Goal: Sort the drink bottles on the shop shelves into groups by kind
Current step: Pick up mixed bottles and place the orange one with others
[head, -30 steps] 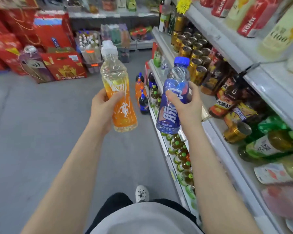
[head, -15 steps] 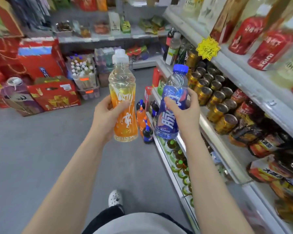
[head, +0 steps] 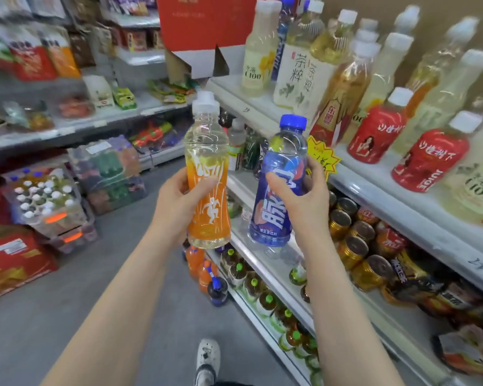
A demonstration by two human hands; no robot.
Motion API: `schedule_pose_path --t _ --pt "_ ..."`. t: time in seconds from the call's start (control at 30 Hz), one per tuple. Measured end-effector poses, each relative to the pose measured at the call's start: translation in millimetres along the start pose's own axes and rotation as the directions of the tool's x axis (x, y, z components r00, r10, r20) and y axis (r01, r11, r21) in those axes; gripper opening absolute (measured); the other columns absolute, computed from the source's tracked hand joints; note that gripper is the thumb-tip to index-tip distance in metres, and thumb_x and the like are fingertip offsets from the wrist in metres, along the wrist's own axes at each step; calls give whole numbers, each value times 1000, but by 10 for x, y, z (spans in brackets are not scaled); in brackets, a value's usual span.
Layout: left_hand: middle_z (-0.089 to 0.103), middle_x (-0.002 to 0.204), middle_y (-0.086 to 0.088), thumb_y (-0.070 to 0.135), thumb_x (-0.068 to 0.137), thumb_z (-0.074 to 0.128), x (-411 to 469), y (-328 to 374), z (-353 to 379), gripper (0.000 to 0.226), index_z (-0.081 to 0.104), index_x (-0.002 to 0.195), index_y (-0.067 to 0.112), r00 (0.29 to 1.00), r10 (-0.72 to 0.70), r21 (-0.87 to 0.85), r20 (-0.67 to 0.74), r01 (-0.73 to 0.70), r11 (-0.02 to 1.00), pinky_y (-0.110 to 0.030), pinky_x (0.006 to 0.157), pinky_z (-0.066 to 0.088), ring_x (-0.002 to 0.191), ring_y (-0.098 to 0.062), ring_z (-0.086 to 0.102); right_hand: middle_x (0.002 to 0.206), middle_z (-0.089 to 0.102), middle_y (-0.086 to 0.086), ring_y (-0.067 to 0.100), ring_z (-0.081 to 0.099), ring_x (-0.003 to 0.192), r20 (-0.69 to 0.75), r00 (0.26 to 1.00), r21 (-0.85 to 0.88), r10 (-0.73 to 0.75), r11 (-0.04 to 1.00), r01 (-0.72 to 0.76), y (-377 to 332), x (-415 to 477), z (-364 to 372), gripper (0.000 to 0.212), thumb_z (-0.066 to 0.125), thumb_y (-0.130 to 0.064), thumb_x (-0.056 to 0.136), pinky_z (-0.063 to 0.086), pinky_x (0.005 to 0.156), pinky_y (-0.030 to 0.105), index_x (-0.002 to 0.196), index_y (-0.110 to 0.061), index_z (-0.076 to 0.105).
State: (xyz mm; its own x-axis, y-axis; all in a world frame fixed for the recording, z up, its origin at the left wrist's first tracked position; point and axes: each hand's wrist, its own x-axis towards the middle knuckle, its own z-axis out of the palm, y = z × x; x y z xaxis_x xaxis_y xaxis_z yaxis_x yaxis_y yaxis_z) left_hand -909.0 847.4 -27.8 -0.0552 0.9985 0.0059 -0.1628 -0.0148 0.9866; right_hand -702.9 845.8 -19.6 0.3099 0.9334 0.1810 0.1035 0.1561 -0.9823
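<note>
My left hand (head: 176, 201) grips an upright orange-labelled bottle (head: 207, 151) with a white cap and pale yellow drink. My right hand (head: 304, 201) grips an upright blue-labelled bottle (head: 273, 218) with a blue cap. Both bottles are held in the aisle just left of the shelf unit. The upper shelf (head: 374, 185) carries pale C100 bottles (head: 255, 55), tea bottles (head: 299, 71) and red juice bottles (head: 377, 135). The shelf below holds gold cans (head: 346, 235) and dark bottles.
Green-capped bottles (head: 262, 296) fill the lowest shelf. Orange and dark soda bottles (head: 207, 274) stand on the floor by it. Shrink-wrapped bottle packs (head: 45, 199) and red gift boxes (head: 14, 260) line the left side. My shoe (head: 207, 355) is on the grey floor.
The view has tilted upward, bringing the upper shelf of pale and red bottles into sight. Both hands still hold their bottles, raised slightly along the shelves.
</note>
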Motion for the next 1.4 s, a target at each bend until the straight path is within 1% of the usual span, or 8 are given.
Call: schedule_pose_path --t 0.17,0.3,0.37,0.53,0.7,1.0,1.23,1.4 --pt "76 100 -10 35 77 73 707 186 60 35 67 109 21 998 23 -6 67 -22 1000 -48 82 59 91 -31 73 108 71 -8 8 73 91 -55 997 28 -51 998 53 -86 651 247 56 86 -19 78 61 82 36 119 -37 52" --pt "76 102 -9 37 76 79 1174 247 42 44 67 114 18 995 24 -42 93 -20 999 -45 80 59 91 -29 73 109 69 -12 -2 71 89 -77 995 24 -59 998 61 -188 985 392 62 84 -17 80 57 75 19 130 -27 50" --pt "75 102 -10 38 76 74 1409 258 23 48 65 117 15 993 27 -59 117 -21 998 -46 80 58 90 -29 73 110 71 -10 0 72 92 -93 993 -9 -73 997 73 -217 1111 439 59 83 -19 80 58 76 20 131 -22 53" --pt "76 99 -6 49 63 78 1954 276 -51 56 68 110 22 979 33 -70 201 -19 997 -44 78 58 87 -24 74 95 74 -14 4 72 86 -189 977 -31 -95 995 91 -299 1385 572 38 83 -25 81 57 74 24 112 -25 61" --pt "76 100 -11 51 59 79 2488 359 -169 60 69 110 22 945 29 -85 324 -2 996 -48 78 57 89 -32 73 103 72 -12 2 70 91 -316 923 -190 -221 968 167 -556 1641 774 76 85 -48 64 54 76 18 126 -19 53" --pt "76 102 -4 59 47 84 3107 502 -184 75 68 112 25 861 30 -49 508 -6 999 -48 81 58 91 -28 74 108 73 -14 7 73 96 -483 839 -301 -250 947 109 -725 1736 992 62 84 -23 79 59 88 40 129 -28 48" --pt "77 97 1 54 50 77 3190 611 -102 70 66 113 23 820 61 -106 569 -1 994 -29 66 59 85 -18 75 105 73 -17 -2 70 94 -456 860 -355 -230 933 61 -772 1878 1100 58 84 -26 80 54 80 21 127 -30 50" --pt "77 98 0 42 62 79 3270 639 -155 57 66 114 23 827 54 -125 560 20 992 -37 73 58 88 -22 74 104 63 -33 -18 62 96 -368 891 -448 -266 890 80 -882 2118 1240 60 83 -30 81 52 74 7 125 -40 43"
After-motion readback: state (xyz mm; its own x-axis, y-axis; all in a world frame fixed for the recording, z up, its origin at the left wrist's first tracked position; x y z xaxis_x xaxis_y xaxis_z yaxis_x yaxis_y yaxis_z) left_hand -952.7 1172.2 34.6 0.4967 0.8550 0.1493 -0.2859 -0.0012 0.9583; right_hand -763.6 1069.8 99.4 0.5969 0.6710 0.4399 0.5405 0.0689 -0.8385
